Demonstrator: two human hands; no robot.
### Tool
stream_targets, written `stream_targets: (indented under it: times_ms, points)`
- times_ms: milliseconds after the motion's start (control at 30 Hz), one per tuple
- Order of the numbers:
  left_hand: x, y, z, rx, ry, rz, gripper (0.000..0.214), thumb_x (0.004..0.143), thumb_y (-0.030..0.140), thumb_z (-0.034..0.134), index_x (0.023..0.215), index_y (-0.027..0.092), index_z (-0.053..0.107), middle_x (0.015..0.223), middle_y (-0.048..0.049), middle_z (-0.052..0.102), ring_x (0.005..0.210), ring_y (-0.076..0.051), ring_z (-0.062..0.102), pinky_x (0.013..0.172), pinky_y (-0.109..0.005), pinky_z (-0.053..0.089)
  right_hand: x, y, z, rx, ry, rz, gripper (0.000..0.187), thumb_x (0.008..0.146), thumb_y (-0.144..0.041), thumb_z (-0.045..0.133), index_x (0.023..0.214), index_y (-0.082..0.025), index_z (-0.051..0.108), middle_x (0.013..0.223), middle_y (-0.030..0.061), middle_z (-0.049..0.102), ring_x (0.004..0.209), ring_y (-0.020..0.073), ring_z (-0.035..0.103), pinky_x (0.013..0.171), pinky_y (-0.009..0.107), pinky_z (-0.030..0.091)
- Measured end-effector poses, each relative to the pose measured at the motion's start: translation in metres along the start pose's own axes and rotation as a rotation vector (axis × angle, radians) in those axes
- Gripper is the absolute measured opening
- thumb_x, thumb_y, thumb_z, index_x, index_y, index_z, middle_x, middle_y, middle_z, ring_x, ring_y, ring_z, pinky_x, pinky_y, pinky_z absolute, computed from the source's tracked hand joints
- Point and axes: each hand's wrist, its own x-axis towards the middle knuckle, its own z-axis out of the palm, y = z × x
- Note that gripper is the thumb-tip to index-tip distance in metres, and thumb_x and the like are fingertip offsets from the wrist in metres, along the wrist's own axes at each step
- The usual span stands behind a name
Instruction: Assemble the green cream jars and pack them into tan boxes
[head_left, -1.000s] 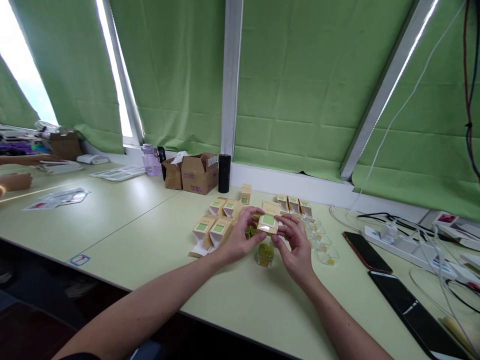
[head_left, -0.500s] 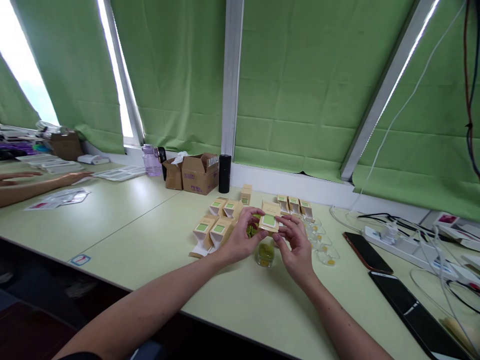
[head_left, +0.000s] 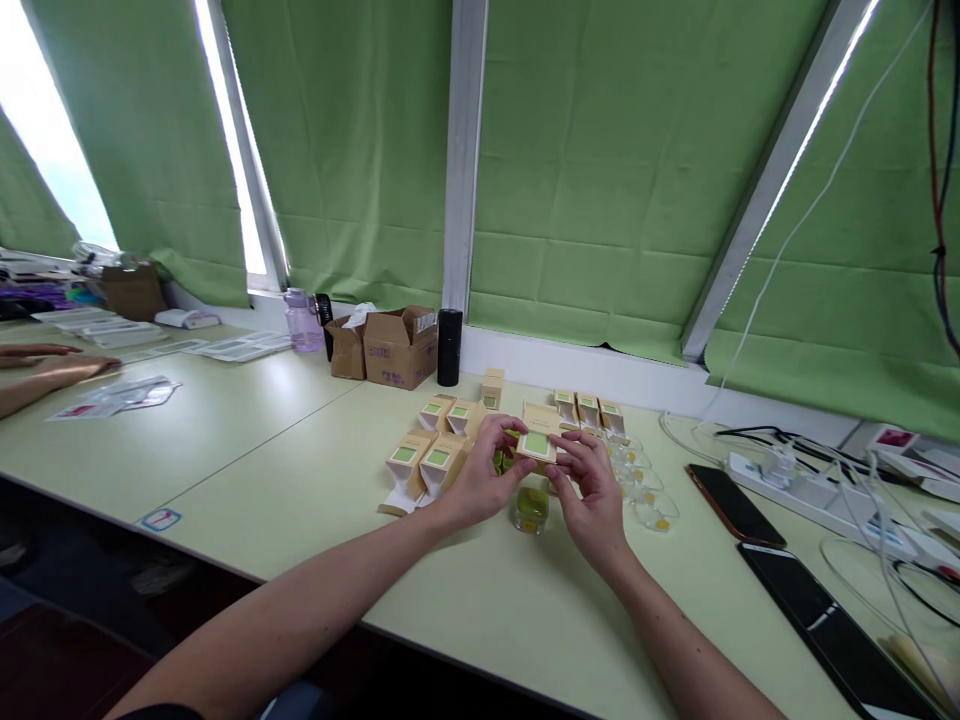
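Between my two hands is a small tan cardboard box [head_left: 538, 424] with a green square on its front. My left hand [head_left: 489, 468] pinches its left side with thumb and fingers. On the right side, the fingertips of my right hand [head_left: 590, 487] close on the same box. A small clear jar with a green top [head_left: 531, 508] stands on the table just below the box. More green items [head_left: 501, 461] are partly hidden behind my left fingers. Several open tan boxes [head_left: 406, 466] stand left of my left hand. Clear plastic pieces with yellow spots [head_left: 654, 508] lie right of my right hand.
More tan boxes [head_left: 588, 408] stand at the back. Behind them are a black cylinder [head_left: 449, 347], a cardboard carton [head_left: 400, 347] and a purple bottle [head_left: 303, 321]. Two phones [head_left: 736, 505] and a power strip [head_left: 814, 492] with cables lie right. Another person's hands [head_left: 64, 370] rest far left.
My hands and the box stay almost where they were, the box tilting very slightly. At far left, the other person's hand has drawn back to the left.
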Motion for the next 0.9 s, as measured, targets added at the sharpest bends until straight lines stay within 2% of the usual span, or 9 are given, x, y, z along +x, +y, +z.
stream_targets:
  times_ms: [233, 333, 433, 500, 567, 700, 767, 833, 900]
  points:
    - [-0.001, -0.003, 0.0, 0.03, 0.004, 0.0, 0.035, 0.097, 0.037, 0.073, 0.124, 0.023, 0.053, 0.125, -0.0091, 0.055, 0.102, -0.019, 0.062, 0.091, -0.036, 0.056, 0.0, 0.0, 0.0, -0.006, 0.001, 0.021, 0.028, 0.101, -0.042, 0.07, 0.127, -0.033, 0.075, 0.136, 0.0087, 0.051, 0.097, 0.0186, 0.071, 0.092, 0.044, 0.067]
    - [-0.001, -0.003, -0.002, 0.056, -0.011, 0.064, 0.038, 0.098, 0.036, 0.072, 0.129, 0.025, 0.052, 0.134, -0.0111, 0.051, 0.11, -0.022, 0.064, 0.097, -0.04, 0.056, 0.001, -0.001, 0.0, 0.008, -0.02, 0.042, 0.033, 0.101, -0.043, 0.07, 0.132, -0.034, 0.073, 0.143, 0.01, 0.049, 0.105, 0.021, 0.072, 0.098, 0.046, 0.065]
    - [-0.001, -0.001, -0.003, 0.154, -0.01, 0.156, 0.04, 0.1, 0.034, 0.07, 0.135, 0.026, 0.053, 0.141, -0.0131, 0.049, 0.129, -0.029, 0.058, 0.11, -0.047, 0.052, 0.002, -0.001, -0.001, 0.025, -0.031, 0.048, 0.038, 0.1, -0.045, 0.07, 0.137, -0.034, 0.07, 0.154, 0.0114, 0.046, 0.122, 0.0254, 0.068, 0.108, 0.048, 0.06]
    - [-0.001, 0.001, -0.004, 0.235, 0.005, 0.191, 0.04, 0.101, 0.033, 0.068, 0.138, 0.026, 0.055, 0.144, -0.0145, 0.048, 0.139, -0.033, 0.051, 0.115, -0.05, 0.049, 0.002, 0.0, -0.001, 0.033, -0.046, 0.043, 0.04, 0.1, -0.046, 0.07, 0.139, -0.035, 0.069, 0.162, 0.0113, 0.043, 0.14, 0.0301, 0.059, 0.115, 0.051, 0.054]
    - [-0.002, 0.003, -0.005, 0.314, 0.018, 0.212, 0.042, 0.101, 0.033, 0.067, 0.141, 0.025, 0.057, 0.146, -0.0156, 0.047, 0.144, -0.034, 0.047, 0.118, -0.053, 0.048, 0.002, 0.002, -0.001, 0.041, -0.073, 0.041, 0.041, 0.101, -0.046, 0.07, 0.141, -0.035, 0.067, 0.166, 0.0105, 0.043, 0.156, 0.0338, 0.042, 0.121, 0.055, 0.048]
    - [-0.002, 0.004, -0.005, 0.415, 0.053, 0.251, 0.048, 0.102, 0.033, 0.065, 0.149, 0.023, 0.056, 0.146, -0.0169, 0.049, 0.145, -0.034, 0.048, 0.123, -0.055, 0.044, -0.002, 0.004, -0.002, 0.024, -0.121, 0.047, 0.046, 0.102, -0.045, 0.067, 0.147, -0.037, 0.062, 0.166, 0.0085, 0.048, 0.166, 0.0343, 0.021, 0.129, 0.064, 0.033]
    - [-0.002, 0.002, -0.006, 0.422, 0.082, 0.259, 0.049, 0.103, 0.035, 0.064, 0.15, 0.023, 0.057, 0.147, -0.0174, 0.051, 0.143, -0.033, 0.05, 0.121, -0.054, 0.046, -0.003, 0.002, -0.003, -0.011, -0.127, 0.033, 0.049, 0.103, -0.043, 0.066, 0.151, -0.038, 0.058, 0.171, 0.0066, 0.042, 0.166, 0.0341, 0.021, 0.131, 0.065, 0.029]
    - [0.0, -0.002, -0.007, 0.412, 0.109, 0.25, 0.047, 0.104, 0.036, 0.062, 0.149, 0.023, 0.06, 0.145, -0.0172, 0.055, 0.14, -0.033, 0.054, 0.12, -0.054, 0.048, -0.003, 0.0, -0.002, -0.025, -0.12, -0.008, 0.053, 0.104, -0.042, 0.064, 0.156, -0.039, 0.053, 0.174, 0.0052, 0.038, 0.165, 0.0335, 0.027, 0.131, 0.063, 0.033]
    - [0.002, -0.007, -0.008, 0.389, 0.138, 0.226, 0.044, 0.105, 0.038, 0.061, 0.146, 0.023, 0.063, 0.142, -0.0162, 0.061, 0.138, -0.032, 0.057, 0.119, -0.053, 0.049, -0.003, -0.003, -0.002, -0.011, -0.116, -0.062, 0.056, 0.105, -0.041, 0.061, 0.16, -0.04, 0.047, 0.173, 0.005, 0.04, 0.162, 0.0321, 0.035, 0.13, 0.061, 0.036]
